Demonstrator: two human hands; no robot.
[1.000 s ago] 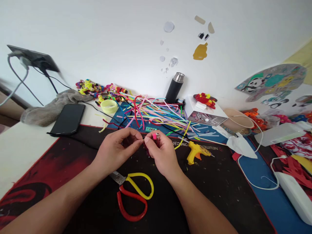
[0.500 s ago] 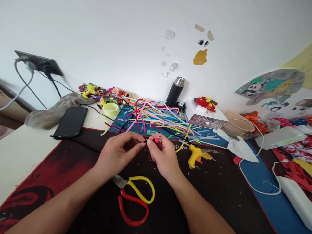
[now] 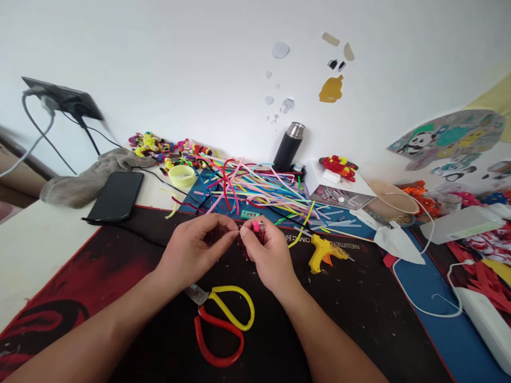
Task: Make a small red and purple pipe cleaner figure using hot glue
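My left hand (image 3: 202, 244) is closed in a pinch, thumb against forefinger, at the end of a thin dark strand, perhaps a pipe cleaner. Facing it, my right hand (image 3: 269, 250) is closed around a small dark red fuzzy pipe cleaner piece (image 3: 241, 249). A bright pink bit (image 3: 256, 226) shows at the right fingers. The fingertips of both hands almost meet, and most of the piece is hidden by them. Below the hands lie scissors (image 3: 225, 324) with one yellow and one red handle, their blades partly under my left wrist.
A yellow glue gun (image 3: 327, 252) lies right of my hands on the dark mat (image 3: 359, 319). Behind is a heap of coloured pipe cleaners (image 3: 263, 186), with a black thermos (image 3: 288, 149), a white drawer box (image 3: 339, 189), a yellow tape roll (image 3: 181, 176) and a phone (image 3: 116, 197) around it.
The camera view has shifted slightly. Both hands keep nearly the same pose, with the fingertips moved only a little at the small piece.
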